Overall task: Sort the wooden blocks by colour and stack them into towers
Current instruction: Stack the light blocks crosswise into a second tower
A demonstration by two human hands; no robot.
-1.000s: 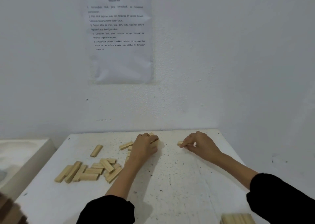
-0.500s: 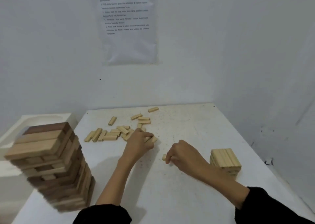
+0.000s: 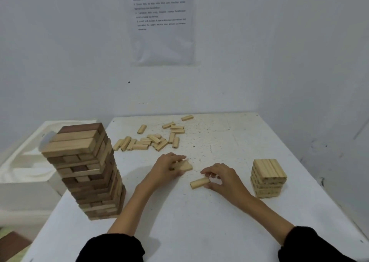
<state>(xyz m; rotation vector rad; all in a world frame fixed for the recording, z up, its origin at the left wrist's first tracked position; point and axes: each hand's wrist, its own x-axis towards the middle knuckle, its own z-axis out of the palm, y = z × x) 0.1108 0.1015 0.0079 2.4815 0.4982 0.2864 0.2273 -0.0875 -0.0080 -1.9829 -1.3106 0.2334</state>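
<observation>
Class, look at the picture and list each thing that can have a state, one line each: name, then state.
tall mixed tower: standing, dark and light blocks mixed
short light tower: standing, light blocks only
loose blocks: lying scattered, unstacked
left hand: grips held blocks
right hand: pinches single block at one end

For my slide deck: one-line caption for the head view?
Left hand holds pale blocks, right hand pinches one block, between mixed tower and pale stack.
</observation>
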